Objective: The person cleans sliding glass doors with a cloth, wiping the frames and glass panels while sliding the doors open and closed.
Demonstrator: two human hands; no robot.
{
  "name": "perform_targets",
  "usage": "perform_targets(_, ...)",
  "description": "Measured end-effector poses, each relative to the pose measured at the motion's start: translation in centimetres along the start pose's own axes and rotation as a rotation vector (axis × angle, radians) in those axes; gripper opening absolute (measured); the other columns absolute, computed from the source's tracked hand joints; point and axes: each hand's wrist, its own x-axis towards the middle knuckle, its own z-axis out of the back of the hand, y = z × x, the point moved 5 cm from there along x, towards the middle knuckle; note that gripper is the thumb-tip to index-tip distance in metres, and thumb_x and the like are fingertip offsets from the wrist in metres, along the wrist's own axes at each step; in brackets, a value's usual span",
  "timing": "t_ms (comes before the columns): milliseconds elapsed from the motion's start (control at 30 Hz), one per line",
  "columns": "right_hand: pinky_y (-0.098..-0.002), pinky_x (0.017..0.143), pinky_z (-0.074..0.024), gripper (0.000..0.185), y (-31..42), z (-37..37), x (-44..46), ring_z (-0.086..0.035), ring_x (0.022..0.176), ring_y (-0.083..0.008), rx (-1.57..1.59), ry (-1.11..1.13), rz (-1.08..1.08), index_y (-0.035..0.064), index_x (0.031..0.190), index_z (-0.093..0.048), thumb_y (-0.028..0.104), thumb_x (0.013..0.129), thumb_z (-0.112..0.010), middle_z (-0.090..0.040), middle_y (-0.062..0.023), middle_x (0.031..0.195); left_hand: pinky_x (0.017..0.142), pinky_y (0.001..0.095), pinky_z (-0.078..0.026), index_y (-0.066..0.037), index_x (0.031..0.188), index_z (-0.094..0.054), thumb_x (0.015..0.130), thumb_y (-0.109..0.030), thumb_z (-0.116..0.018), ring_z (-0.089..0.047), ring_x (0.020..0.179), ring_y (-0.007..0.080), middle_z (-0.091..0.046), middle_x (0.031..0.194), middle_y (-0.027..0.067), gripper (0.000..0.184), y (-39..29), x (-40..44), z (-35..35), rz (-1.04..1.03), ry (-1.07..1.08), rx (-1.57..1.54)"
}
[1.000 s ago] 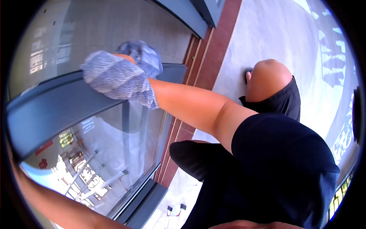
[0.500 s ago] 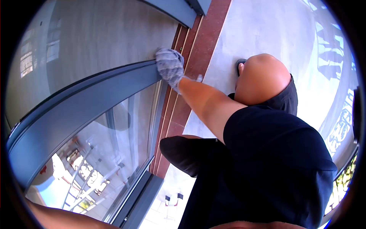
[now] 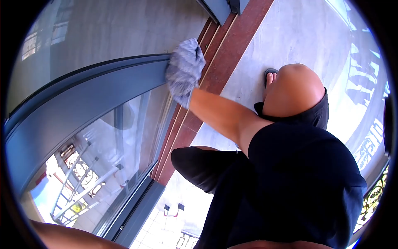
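Press grey mitt [image 3: 186, 66] flat against end of door rail [image 3: 87, 99]; cannot tell grip of right hand [image 3: 184, 74] inside.

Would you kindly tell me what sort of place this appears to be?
It looks like a building entrance, possibly a home's: a grey-framed glass panel stands beside a reddish-brown threshold, with pale flooring alongside.

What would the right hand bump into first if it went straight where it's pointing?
Probably the grey surface beyond the rail: the tip of the mitt over the right hand points that way. How far off it lies is unclear.
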Motion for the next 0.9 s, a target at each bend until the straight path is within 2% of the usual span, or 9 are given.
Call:
perform_targets(67, -0.0342, 0.087, -0.0566, 0.022, -0.1, -4.9, -2.8, -0.069, 0.099, -0.0272, -0.798, -0.022, 0.204, 0.0014, 0.119, -0.064, 0.008, 0.101, -0.054, -0.068, -0.0144, 0.106, 0.076, 0.0443, -0.051, -0.008, 0.110, -0.079, 0.116, -0.039, -0.028, -0.069, 0.083, 0.0322, -0.078, 0.101, 0.0092, 0.060, 0.0, -0.2, 0.2, 0.011, -0.011, 0.014)
perform_targets(133, -0.0345, 0.090, -0.0562, 0.025, -0.2, -10.4, -4.6, -0.068, 0.102, -0.0269, -2.264, -0.159, 0.529, 0.0004, 0.122, -0.064, 0.012, 0.102, -0.054, -0.068, -0.0154, 0.109, 0.077, 0.0440, -0.051, -0.008, 0.110, -0.079, 0.115, -0.040, -0.028, -0.069, 0.084, 0.0319, -0.078, 0.102, 0.0084, 0.059, -0.3, 0.0, 0.4, 0.021, -0.015, 0.023)
perform_targets(200, -0.0348, 0.094, -0.0558, 0.028, 0.4, -14.2, -5.8, -0.068, 0.106, -0.0265, -2.659, -0.273, 0.735, -0.0006, 0.125, -0.064, 0.015, 0.103, -0.055, -0.067, -0.0163, 0.113, 0.078, 0.0436, -0.051, -0.009, 0.111, -0.079, 0.115, -0.040, -0.028, -0.068, 0.084, 0.0316, -0.078, 0.104, 0.0076, 0.059, -0.6, 0.1, 0.7, 0.036, 0.003, 0.042)
perform_targets(233, -0.0349, 0.095, -0.0556, 0.030, 0.8, -15.5, -6.4, -0.068, 0.107, -0.0263, -2.749, -0.311, 0.798, -0.0011, 0.126, -0.064, 0.017, 0.103, -0.055, -0.067, -0.0168, 0.115, 0.077, 0.0427, -0.050, -0.009, 0.111, -0.079, 0.115, -0.040, -0.029, -0.067, 0.081, 0.0305, -0.078, 0.103, 0.0066, 0.059, -0.4, 0.2, 0.7, 0.037, 0.006, 0.058)
perform_targets(300, -0.0365, 0.105, -0.0521, 0.037, 3.3, -16.7, -7.2, -0.064, 0.114, -0.0267, -2.156, -0.214, 0.626, -0.0032, 0.134, -0.059, 0.019, 0.105, -0.052, -0.062, -0.0208, 0.125, 0.076, 0.0424, -0.050, -0.010, 0.110, -0.079, 0.115, -0.040, -0.030, -0.067, 0.080, 0.0298, -0.079, 0.103, 0.0056, 0.058, -0.4, 0.1, 0.7, 0.034, 0.001, 0.068)
perform_targets(400, -0.0405, 0.115, -0.0461, 0.046, 0.3, -14.2, -7.7, -0.058, 0.127, -0.0290, -1.741, -0.185, 0.507, -0.0027, 0.149, -0.047, 0.020, 0.109, -0.044, -0.056, -0.0192, 0.139, 0.075, 0.0418, -0.049, -0.011, 0.110, -0.080, 0.115, -0.040, -0.031, -0.067, 0.080, 0.0287, -0.079, 0.102, 0.0045, 0.057, -0.3, 0.1, 0.7, 0.032, -0.003, 0.045)
perform_targets(533, -0.0393, 0.106, -0.0488, 0.036, -0.3, -9.0, -7.3, -0.061, 0.116, -0.0277, -1.486, -0.155, 0.355, -0.0018, 0.136, -0.054, 0.017, 0.106, -0.046, -0.059, -0.0166, 0.125, 0.075, 0.0416, -0.049, -0.012, 0.109, -0.081, 0.115, -0.041, -0.032, -0.066, 0.080, 0.0280, -0.079, 0.103, 0.0034, 0.056, 0.0, -0.1, 0.6, 0.029, -0.004, 0.070)
perform_targets(700, -0.0378, 0.095, -0.0520, 0.026, 2.6, -3.6, -4.7, -0.065, 0.102, -0.0261, -1.932, -0.079, 0.341, -0.0007, 0.121, -0.063, 0.013, 0.103, -0.050, -0.063, -0.0134, 0.108, 0.079, 0.0420, -0.049, -0.013, 0.109, -0.081, 0.115, -0.042, -0.032, -0.069, 0.086, 0.0286, -0.079, 0.104, 0.0023, 0.057, 0.4, 0.0, 0.1, 0.023, -0.023, 0.087)
perform_targets(900, -0.0360, 0.082, -0.0560, 0.021, 3.8, 0.5, 1.8, -0.069, 0.086, -0.0242, -3.004, -0.041, 0.327, 0.0006, 0.103, -0.073, 0.008, 0.099, -0.054, -0.068, -0.0096, 0.088, 0.081, 0.0429, -0.049, -0.013, 0.109, -0.081, 0.115, -0.043, -0.028, -0.070, 0.089, 0.0284, -0.080, 0.104, 0.0030, 0.061, 0.6, 0.0, 0.2, 0.003, -0.022, 0.091)
